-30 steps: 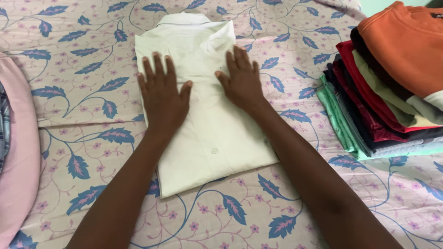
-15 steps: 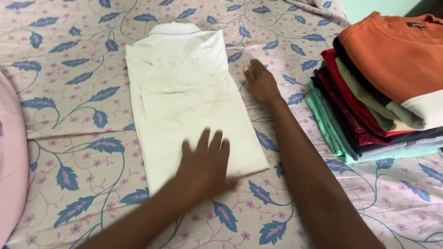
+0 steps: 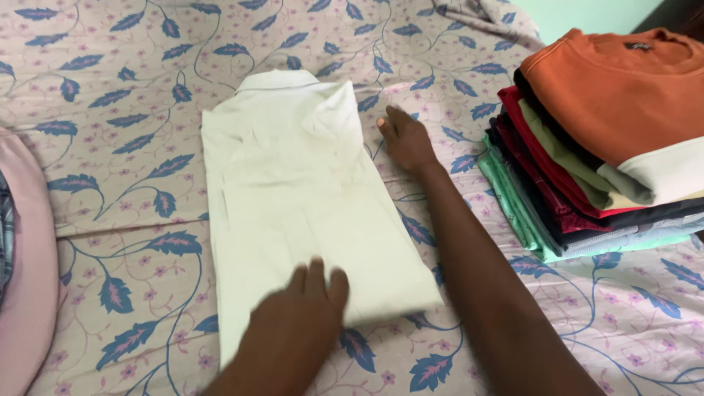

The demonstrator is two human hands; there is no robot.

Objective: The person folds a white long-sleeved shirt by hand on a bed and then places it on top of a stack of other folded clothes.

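Note:
A cream shirt [image 3: 293, 198] lies folded into a long strip on the flowered bedsheet [image 3: 110, 95], collar at the far end. My left hand [image 3: 297, 323] rests flat on the shirt's near hem, fingers apart, slightly blurred. My right hand [image 3: 405, 139] lies on the sheet just beside the shirt's upper right edge, near the folded sleeve, palm down and holding nothing.
A stack of folded clothes [image 3: 579, 183] stands at the right, topped by an orange and white garment [image 3: 631, 95]. A pink fabric item [image 3: 26, 279] lies at the left edge. A crumpled patterned cloth [image 3: 484, 15] sits at the far top.
My left hand has slid from the shirt's middle down to its near hem. My right hand has moved off the shirt onto the sheet at its right side.

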